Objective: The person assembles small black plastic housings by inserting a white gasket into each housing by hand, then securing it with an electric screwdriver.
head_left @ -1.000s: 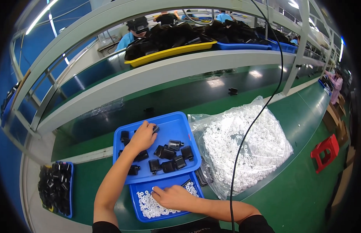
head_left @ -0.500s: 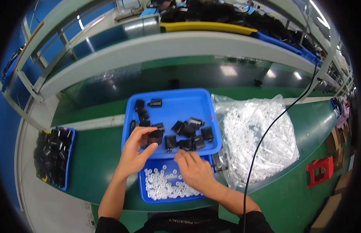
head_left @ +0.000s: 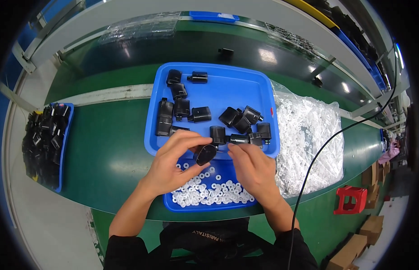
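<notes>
Between the thumb and fingers of my left hand (head_left: pixel 166 168) is a small black plastic housing (head_left: pixel 206 155), tilted so that its smooth oval end shows. My right hand (head_left: pixel 254 171) is close by on the right, thumb and fingertips pinched together; whatever they hold is hidden. Both hands are over the near rim of a blue tray (head_left: pixel 209 92), where several more black housings (head_left: pixel 200 114) lie loose. Below them, a second blue tray (head_left: pixel 173 208) carries many small white rings (head_left: pixel 214 194), and its far part is tucked under the first tray.
A clear plastic bag (head_left: pixel 308 144) full of white rings lies right of the trays. At the left stands a bin (head_left: pixel 49 139) heaped with black parts. A black cable (head_left: pixel 324 139) hangs across the right side. One black piece (head_left: pixel 226 52) sits on the dark strip beyond.
The view has shifted, showing the trays higher up. My right hand has come nearer the left one. The housing in my left hand has turned, with its oval end now showing.
</notes>
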{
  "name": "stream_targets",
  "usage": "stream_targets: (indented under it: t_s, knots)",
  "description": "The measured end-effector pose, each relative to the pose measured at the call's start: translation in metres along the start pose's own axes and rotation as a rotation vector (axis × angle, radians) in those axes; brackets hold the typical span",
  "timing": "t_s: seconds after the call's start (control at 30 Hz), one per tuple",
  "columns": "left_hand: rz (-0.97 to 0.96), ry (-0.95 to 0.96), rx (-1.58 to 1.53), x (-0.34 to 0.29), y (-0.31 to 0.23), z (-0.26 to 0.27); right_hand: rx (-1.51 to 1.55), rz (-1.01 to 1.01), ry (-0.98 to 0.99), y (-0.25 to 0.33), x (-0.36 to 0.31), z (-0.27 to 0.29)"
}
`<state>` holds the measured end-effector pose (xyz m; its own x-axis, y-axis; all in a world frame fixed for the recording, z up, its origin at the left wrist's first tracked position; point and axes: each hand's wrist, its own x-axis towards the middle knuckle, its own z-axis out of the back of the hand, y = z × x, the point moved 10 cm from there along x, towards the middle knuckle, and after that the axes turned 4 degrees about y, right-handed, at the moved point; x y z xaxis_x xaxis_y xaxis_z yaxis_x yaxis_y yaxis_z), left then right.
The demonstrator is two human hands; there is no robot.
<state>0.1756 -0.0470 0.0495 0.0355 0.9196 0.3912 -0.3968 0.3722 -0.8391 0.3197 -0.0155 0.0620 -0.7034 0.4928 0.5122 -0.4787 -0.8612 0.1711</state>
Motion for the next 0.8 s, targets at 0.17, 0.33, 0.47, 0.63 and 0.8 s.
stream_targets:
  t_s: [0.17, 0.33, 0.47, 0.63, 0.8]
  knots:
    - [0.071, 0.239, -0.133, -0.003, 0.005, -0.02, 0.547, -0.07, -0.074, -0.001, 0.012, 0.039]
    - [0.123, 0.327, -0.249, -0.01, 0.015, -0.033, 0.733, -0.086, 0.068, -0.005, 0.013, 0.024]
    - [0.171, 0.285, -0.373, -0.012, 0.022, -0.036, 0.822, -0.101, 0.211, -0.002, 0.009, 0.009]
    - [0.212, 0.294, -0.385, -0.015, 0.024, -0.037, 0.841, -0.167, 0.337, -0.003, 0.006, -0.004]
    - [0.125, 0.302, -0.364, -0.014, 0.019, -0.035, 0.757, -0.09, 0.289, -0.004, -0.002, -0.009]
